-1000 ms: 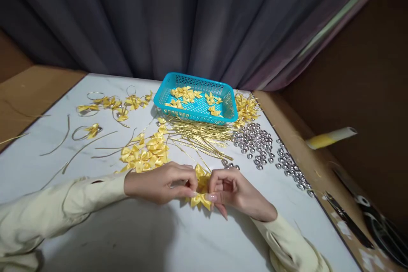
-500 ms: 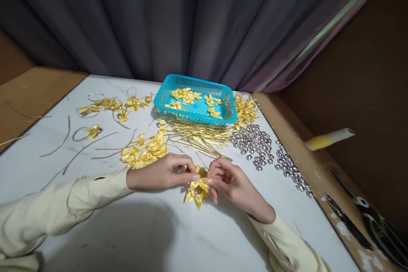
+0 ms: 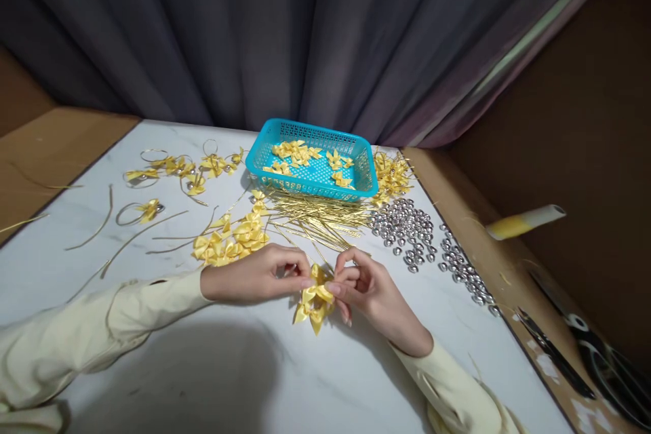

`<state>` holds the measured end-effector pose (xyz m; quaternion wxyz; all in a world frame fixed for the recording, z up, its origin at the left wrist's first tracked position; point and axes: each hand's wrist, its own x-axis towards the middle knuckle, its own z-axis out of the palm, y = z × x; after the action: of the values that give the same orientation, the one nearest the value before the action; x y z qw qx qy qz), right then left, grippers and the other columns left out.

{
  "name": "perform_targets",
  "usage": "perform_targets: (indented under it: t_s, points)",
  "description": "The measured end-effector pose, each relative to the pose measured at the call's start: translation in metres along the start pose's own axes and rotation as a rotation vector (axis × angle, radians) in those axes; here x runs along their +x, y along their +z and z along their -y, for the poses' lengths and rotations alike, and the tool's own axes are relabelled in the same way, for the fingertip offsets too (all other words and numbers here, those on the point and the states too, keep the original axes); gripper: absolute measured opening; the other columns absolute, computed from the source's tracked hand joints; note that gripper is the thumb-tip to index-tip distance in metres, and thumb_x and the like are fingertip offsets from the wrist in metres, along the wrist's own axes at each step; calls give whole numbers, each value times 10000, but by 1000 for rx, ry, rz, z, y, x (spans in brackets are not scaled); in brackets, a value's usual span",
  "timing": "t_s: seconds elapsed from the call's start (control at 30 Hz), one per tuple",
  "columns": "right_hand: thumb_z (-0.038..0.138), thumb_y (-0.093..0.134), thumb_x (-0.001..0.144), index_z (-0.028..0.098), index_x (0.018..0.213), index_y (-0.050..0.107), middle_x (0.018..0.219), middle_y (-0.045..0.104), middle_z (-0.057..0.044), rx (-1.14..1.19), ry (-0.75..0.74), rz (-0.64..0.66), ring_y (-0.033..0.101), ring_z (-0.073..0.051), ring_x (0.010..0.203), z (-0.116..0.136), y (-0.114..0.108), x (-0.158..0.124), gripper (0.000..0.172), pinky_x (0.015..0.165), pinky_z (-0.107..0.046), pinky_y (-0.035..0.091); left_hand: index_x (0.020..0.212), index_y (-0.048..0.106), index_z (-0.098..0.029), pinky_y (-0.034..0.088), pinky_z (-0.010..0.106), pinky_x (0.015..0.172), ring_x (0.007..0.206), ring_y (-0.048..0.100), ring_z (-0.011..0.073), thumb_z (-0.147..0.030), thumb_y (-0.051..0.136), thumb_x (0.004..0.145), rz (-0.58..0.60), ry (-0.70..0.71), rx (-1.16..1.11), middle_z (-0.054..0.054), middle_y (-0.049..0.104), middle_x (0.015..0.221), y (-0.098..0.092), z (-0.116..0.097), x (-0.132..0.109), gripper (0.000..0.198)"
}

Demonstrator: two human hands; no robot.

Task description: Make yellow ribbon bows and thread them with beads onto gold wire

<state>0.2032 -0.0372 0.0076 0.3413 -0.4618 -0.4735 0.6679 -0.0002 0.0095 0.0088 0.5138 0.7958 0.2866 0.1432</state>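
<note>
Both hands meet over the white table (image 3: 213, 373) near its front middle. My left hand (image 3: 254, 276) pinches a small yellow ribbon bow (image 3: 314, 300) from the left, fingers closed on it. My right hand (image 3: 367, 288) pinches the same bow from the right, fingers curled. The bow hangs just above the tabletop between the fingertips. A pile of loose yellow bows (image 3: 231, 239) lies just behind my left hand. Thin gold wires (image 3: 318, 218) lie in a heap behind both hands.
A turquoise plastic basket (image 3: 356, 183) holding several yellow bows stands at the back middle. Silver beads (image 3: 407, 227) are scattered to the right. Bows with wire loops (image 3: 173, 168) lie at the back left. A yellow and white roll (image 3: 523, 222) and dark tools (image 3: 554, 352) lie off the table's right edge.
Both hands moved slightly away from me with the bow and lifted it a little; the bow turned between the fingertips. In the last half second almost nothing shifted.
</note>
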Motion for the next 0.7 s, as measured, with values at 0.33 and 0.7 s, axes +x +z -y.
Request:
perform_targets:
  t_s: [0.33, 0.7]
  points:
    - [412, 608, 791, 189, 861, 506, 519, 477, 60, -441, -186, -240, 435, -107, 487, -10, -15, 11, 255, 481, -224, 348, 947, 574, -133, 396, 383, 853, 960, 557, 281, -398, 438, 883, -426, -324, 738, 126, 623, 974, -92, 29, -3, 305]
    - [386, 559, 842, 188, 814, 533, 508, 481, 47, -565, -312, -387, 416, -102, 452, -7, -17, 8, 202, 453, -223, 321, 897, 585, -175, 378, 295, 714, 839, 564, 234, -306, 426, 897, -322, -228, 908, 78, 612, 888, -95, 32, -8, 206]
